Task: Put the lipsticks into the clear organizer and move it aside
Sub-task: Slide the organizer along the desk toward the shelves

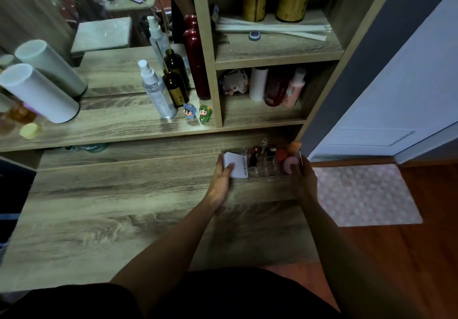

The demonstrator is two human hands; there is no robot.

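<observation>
The clear organizer (266, 173) stands at the back right of the wooden desk (111, 207), under the shelf unit. Several lipsticks (253, 161) stand upright in its compartments, along with a white box (238, 167) at its left end and pink and orange sponges (287, 161) at its right end. My left hand (221, 182) grips the organizer's left end, thumb on the white box. My right hand (303, 180) holds its right end, fingers by the pink sponge.
On the raised shelf stand spray bottles (156, 90), brown bottles (174, 87), a dark red bottle (198, 58), two small figurines (197, 113) and white cylinders (39, 93). Cubbies (262, 88) at the right hold more bottles. A pink dotted mat (366, 194) lies on the floor.
</observation>
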